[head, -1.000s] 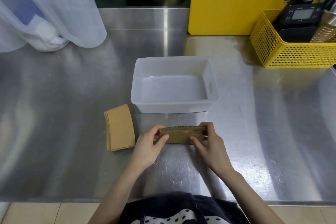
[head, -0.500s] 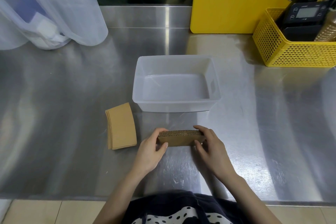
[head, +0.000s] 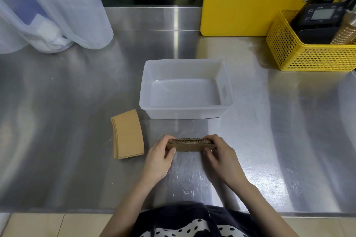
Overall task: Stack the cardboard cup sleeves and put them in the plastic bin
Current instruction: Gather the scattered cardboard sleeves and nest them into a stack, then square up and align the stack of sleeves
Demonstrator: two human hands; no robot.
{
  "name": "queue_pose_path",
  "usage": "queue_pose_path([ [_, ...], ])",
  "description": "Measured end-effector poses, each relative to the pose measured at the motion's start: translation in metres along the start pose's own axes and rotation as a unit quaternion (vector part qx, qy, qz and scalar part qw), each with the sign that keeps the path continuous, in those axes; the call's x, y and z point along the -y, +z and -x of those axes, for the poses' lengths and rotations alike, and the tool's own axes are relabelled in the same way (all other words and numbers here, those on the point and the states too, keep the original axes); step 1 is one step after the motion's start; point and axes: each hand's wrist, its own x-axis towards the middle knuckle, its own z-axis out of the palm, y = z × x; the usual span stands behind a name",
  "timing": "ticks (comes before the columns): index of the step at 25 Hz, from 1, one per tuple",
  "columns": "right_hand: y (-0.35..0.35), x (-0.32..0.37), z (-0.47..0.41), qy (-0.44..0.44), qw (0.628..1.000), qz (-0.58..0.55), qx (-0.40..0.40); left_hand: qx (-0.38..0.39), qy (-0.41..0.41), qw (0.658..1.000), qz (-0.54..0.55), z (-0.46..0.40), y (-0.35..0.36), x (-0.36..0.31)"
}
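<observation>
A stack of brown cardboard cup sleeves stands on its long edge on the steel counter, its corrugated top edge showing. My left hand grips its left end and my right hand grips its right end. A second small pile of flat sleeves lies on the counter to the left, apart from my hands. The translucent plastic bin sits just behind the held stack, and its inside shows nothing in it.
A yellow perforated basket with a digital scale and tools stands at the back right. A yellow board leans against the back wall. Clear plastic jugs stand at the back left. The counter's front edge runs near my body.
The held stack has come down and slightly toward me, its top edge now level. Both hands kept their hold on its ends. The flat pile and the bin have not moved.
</observation>
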Motion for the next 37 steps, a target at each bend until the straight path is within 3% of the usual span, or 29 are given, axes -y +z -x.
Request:
queue_pose_path([
  [14, -0.017, 0.034, -0.012, -0.008, 0.999, -0.039, 0.003, -0.071, 0.012, 0.995, 0.073, -0.004, -0.036, -0.019],
  [23, 0.002, 0.079, -0.032, -0.023, 0.989, -0.083, 0.117, -0.153, -0.019, 0.962, 0.224, -0.002, -0.078, -0.008],
  [28, 0.021, 0.104, -0.049, -0.043, 0.985, -0.092, 0.142, -0.183, -0.055, 0.960, 0.206, -0.010, -0.103, 0.009],
  [33, 0.037, 0.117, -0.061, -0.064, 0.980, -0.022, 0.188, -0.219, -0.076, 0.957, 0.174, -0.022, -0.114, 0.020],
  [37, 0.049, 0.120, -0.069, -0.060, 0.971, 0.059, 0.225, -0.203, -0.090, 0.967, 0.124, -0.037, -0.116, 0.027],
])
